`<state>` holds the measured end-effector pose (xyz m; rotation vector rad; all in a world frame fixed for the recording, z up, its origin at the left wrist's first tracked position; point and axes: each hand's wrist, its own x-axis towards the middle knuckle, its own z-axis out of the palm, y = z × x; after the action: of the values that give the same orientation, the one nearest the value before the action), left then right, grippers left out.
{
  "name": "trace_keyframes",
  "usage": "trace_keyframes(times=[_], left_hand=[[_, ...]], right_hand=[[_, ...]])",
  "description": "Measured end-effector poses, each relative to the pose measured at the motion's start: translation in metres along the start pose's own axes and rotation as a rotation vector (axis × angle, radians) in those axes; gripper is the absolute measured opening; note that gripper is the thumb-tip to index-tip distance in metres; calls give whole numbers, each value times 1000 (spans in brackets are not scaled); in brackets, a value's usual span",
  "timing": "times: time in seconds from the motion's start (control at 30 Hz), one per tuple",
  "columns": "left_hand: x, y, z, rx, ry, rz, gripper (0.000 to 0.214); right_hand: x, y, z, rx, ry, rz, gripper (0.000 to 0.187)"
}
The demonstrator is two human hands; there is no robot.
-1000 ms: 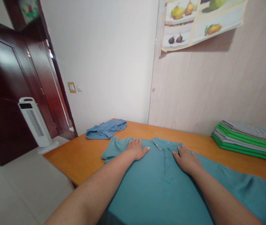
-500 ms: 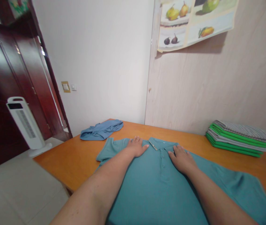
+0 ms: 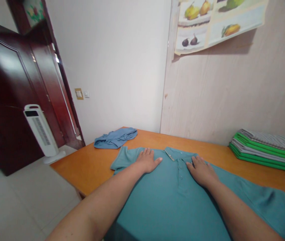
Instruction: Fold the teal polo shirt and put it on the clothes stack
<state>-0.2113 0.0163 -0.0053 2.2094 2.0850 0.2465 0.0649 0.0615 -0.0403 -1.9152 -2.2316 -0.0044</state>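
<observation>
A teal polo shirt [image 3: 167, 197] lies spread front side up, its collar [image 3: 179, 154] at the far end and its buttoned placket below that. My left hand [image 3: 147, 161] rests flat on the shirt's left shoulder, fingers stretched out and thumb pointing toward the collar. On the other side of the collar, my right hand [image 3: 202, 171] lies palm down on the right shoulder with its fingers extended. Both sleeves stick out to the sides. The shirt's lower part runs out of view at the bottom.
Crumpled blue cloth [image 3: 116, 138] lies at the back left of the orange-brown table [image 3: 89, 170]. A stack of folded green and grey fabrics [image 3: 265, 150] sits at the back right. A white tower fan [image 3: 42, 134] stands on the floor near a dark red door [image 3: 4, 100].
The view has turned slightly left, so everything sits further right in the picture. My left hand has shifted slightly left on the shirt; my right hand stays by the collar.
</observation>
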Motion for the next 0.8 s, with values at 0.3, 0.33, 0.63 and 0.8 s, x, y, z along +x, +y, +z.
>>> trace_keyframes(times=[0.3,0.33,0.63,0.8], left_hand=[[-28,0,-2,-39,-18,125,88],[-31,-2,-3,-54,-15,140,85],[-36,-56,-40,-172,369,-112,35],[-41,-109,-57,-140,388,-399,32]], right_hand=[[2,3,1,-10,-11,-4,70],[3,3,1,-13,-10,-8,70],[8,13,9,-35,30,-46,73],[10,17,14,-31,54,-62,73]])
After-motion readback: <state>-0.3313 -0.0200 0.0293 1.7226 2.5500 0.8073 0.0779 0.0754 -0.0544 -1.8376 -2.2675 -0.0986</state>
